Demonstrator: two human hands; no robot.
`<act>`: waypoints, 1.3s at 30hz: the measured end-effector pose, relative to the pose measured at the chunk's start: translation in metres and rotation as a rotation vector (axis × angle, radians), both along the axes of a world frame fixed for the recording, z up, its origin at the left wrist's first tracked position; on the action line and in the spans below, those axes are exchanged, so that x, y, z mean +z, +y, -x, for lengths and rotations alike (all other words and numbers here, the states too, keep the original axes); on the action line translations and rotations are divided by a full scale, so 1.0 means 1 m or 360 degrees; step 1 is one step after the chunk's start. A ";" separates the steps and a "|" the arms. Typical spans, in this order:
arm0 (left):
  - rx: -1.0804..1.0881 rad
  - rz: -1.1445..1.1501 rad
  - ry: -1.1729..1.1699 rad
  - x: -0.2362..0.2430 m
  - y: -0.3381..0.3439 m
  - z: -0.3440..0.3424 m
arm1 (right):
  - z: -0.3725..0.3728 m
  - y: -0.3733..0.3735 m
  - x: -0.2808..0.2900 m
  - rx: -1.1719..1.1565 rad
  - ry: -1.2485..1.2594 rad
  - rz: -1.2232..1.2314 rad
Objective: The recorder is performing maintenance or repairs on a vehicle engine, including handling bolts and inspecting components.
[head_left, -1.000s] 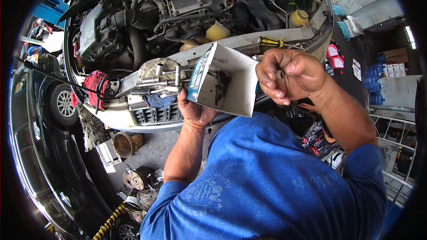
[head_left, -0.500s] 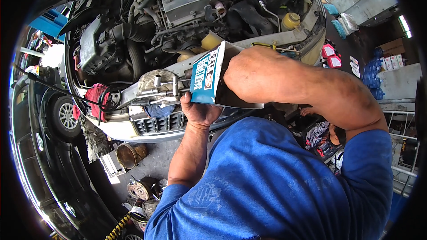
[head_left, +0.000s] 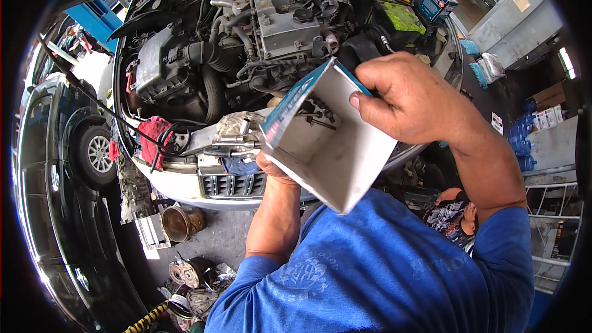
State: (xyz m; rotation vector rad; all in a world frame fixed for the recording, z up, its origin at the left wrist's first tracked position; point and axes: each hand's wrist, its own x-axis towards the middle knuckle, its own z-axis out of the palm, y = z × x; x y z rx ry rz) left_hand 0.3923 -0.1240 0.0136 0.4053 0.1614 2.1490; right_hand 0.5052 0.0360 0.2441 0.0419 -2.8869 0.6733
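Cardboard box [head_left: 333,148] held open over the near edge of the engine bay [head_left: 259,31]

Left hand [head_left: 271,169] grips it underneath, right hand [head_left: 410,102] pinches the far rim. I'd keep it level so the small dark parts [head_left: 316,111] inside don't slide out.

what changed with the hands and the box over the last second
The right hand, a closed fist held clear to the right of the open cardboard box a second ago, moved left across it and now grips its upper right edge, thumb on the inside. The box's open inside now faces the camera, with small dark parts showing. The left hand stayed under the box, holding it up over the car's engine bay.
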 end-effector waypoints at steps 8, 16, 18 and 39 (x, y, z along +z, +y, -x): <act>-0.0431 0.0136 -0.0436 0.030 0.010 -0.010 | 0.018 0.014 -0.004 0.0078 -0.0221 -0.0230; -0.0505 -0.0264 -0.0636 0.000 0.006 -0.018 | 0.002 -0.013 0.014 0.0147 0.0073 -0.0499; -0.0480 -0.0151 -0.0584 -0.009 0.005 -0.016 | 0.008 -0.025 0.011 0.0327 -0.0525 -0.0410; -0.0515 0.0369 -0.0299 -0.023 0.028 -0.038 | 0.027 0.025 -0.100 0.0306 -0.0530 -0.0587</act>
